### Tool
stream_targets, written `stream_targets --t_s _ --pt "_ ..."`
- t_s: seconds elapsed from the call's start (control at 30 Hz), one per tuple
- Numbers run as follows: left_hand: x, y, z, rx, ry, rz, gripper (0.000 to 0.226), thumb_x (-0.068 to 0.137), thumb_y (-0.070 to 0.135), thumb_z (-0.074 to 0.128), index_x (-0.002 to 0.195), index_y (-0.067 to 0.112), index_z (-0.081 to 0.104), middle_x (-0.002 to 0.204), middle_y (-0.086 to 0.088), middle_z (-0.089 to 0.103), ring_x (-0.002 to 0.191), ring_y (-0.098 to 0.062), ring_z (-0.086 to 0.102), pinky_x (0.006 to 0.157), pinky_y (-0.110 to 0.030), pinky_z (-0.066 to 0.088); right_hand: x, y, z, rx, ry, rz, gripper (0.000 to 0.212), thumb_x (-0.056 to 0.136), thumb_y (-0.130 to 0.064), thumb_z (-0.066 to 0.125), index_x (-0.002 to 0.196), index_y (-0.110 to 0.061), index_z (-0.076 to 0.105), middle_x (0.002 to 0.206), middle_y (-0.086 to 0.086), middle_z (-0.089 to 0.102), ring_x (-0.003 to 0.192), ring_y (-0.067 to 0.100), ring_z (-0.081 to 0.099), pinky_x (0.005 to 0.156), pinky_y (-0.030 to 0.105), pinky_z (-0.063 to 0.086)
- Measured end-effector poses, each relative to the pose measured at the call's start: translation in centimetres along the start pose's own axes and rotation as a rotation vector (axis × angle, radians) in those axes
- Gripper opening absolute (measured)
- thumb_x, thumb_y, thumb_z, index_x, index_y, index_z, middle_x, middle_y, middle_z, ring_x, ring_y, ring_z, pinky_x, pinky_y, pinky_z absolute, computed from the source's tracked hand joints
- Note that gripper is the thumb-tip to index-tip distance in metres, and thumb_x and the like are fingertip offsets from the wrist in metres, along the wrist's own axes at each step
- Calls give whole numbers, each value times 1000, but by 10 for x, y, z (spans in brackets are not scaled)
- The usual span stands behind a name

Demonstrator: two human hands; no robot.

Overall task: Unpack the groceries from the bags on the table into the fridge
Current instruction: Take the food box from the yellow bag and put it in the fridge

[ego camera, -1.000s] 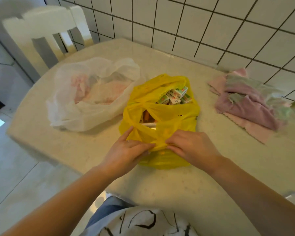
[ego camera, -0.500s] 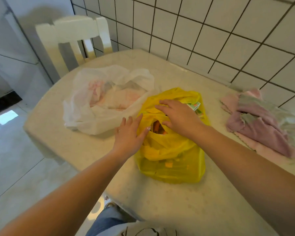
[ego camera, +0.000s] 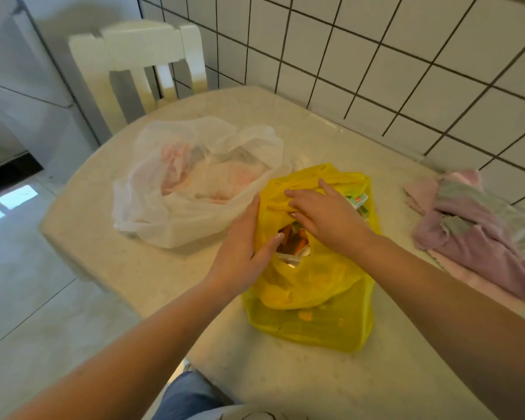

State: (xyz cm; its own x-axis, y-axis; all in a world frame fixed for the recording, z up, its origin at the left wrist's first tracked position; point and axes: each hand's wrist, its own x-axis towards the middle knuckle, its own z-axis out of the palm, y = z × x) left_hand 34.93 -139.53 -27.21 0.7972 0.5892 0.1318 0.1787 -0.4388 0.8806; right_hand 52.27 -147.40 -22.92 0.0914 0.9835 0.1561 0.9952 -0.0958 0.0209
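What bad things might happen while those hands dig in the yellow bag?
The yellow bag is thin, floppy plastic, so if the left hand and right hand tug its mouth too hard, it might tear. The orange food and small cartons sit loose inside, so some could tumble onto the table. The white bag lies touching or nearly touching it and might get nudged.

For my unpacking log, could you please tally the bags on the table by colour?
Yellow bag: 1, with the left hand and right hand at its opening
White bag: 1
Total: 2 bags
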Motion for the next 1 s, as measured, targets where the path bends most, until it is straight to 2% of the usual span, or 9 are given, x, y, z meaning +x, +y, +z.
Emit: stream_targets --t_s 0.07,0.2,0.33,0.43,0.53,0.63,0.77,0.93,1.0 --pt "0 13 0 -129 -76 94 70 91 57 35 147 18 20 150 15 20 134 12 18 106 -7 15 -18 1 -12 30 52 -88 25 88 -28 46 94 -13 65 117 7 65 100 23 65 95 46 44" --pt "-9 29 3 -187 -275 294 60 96 56 18 137 20 43 148 1 36 140 -9 26 115 -31 18 -64 4 -34 74 85 -182 29 95 -33 38 104 -18 60 118 6 63 102 23 59 85 30 40" --pt "-25 32 13 -1 -426 370 56 95 59 14 138 32 38 151 3 30 142 -8 18 116 -34 14 -111 7 -44 30 181 -212 27 100 -38 31 108 -24 53 113 6 64 97 20 55 76 31 49" --pt "-35 26 25 193 -488 452 54 96 56 14 140 32 35 152 -1 28 144 -17 16 115 -46 18 -144 6 -35 47 82 -149 28 97 -41 32 112 -27 51 124 4 54 89 17 55 69 30 50" --pt "-46 23 33 303 -541 502 60 95 57 11 136 30 44 151 1 30 143 -17 17 116 -43 15 -171 0 -29 100 -17 -48 42 88 -57 41 119 -29 48 135 0 39 93 13 58 66 29 54" --pt "-53 26 36 256 -514 459 56 94 55 18 132 31 50 147 8 36 139 -6 24 115 -32 17 -179 -4 -32 178 33 3 48 89 -64 37 121 -30 48 137 -1 40 100 9 54 67 31 56" --pt "-52 24 40 231 -300 471 52 95 50 33 133 20 51 144 2 41 137 -9 29 113 -20 20 -143 -2 -36 144 167 47 41 92 -46 42 120 -20 56 130 8 55 110 22 57 84 40 53" --pt "-48 14 36 503 -213 428 73 87 60 34 147 19 24 153 3 17 142 -12 8 114 -27 8 -104 4 -21 -46 -314 94 61 90 -52 45 144 -27 32 142 -1 44 133 18 38 111 48 19" --pt "-48 7 30 609 -264 393 80 84 66 28 148 18 22 153 2 20 141 -13 15 112 -30 15 -107 5 -19 -52 -256 20 46 90 -48 44 130 -27 52 120 -1 61 115 19 55 104 48 32"
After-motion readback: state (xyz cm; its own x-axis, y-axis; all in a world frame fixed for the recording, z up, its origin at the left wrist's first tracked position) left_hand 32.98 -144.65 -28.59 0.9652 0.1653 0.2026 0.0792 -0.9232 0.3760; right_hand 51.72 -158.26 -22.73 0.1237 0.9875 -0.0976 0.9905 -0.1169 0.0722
